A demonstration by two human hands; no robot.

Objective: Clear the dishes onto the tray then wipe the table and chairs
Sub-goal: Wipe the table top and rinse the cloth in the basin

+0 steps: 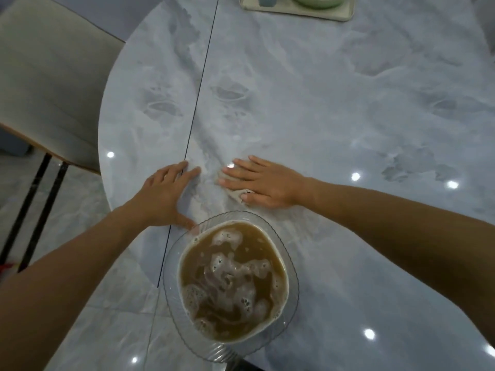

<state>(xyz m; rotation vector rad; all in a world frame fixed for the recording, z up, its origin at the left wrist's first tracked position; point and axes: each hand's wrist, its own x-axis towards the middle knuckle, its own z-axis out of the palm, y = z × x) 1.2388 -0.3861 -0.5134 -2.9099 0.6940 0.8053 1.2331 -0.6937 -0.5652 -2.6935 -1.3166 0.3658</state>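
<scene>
The cloth (236, 195) lies on the table (321, 89) under the straight fingers (241, 167) of the right hand (267, 184); the left hand (160, 194) rests open just beside them, thumb near the bowl (171, 279)

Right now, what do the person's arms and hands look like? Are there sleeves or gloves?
The left arm and right arm are bare, with no sleeves in view. The left hand and right hand wear no gloves, and no watch or bracelet shows.
</scene>
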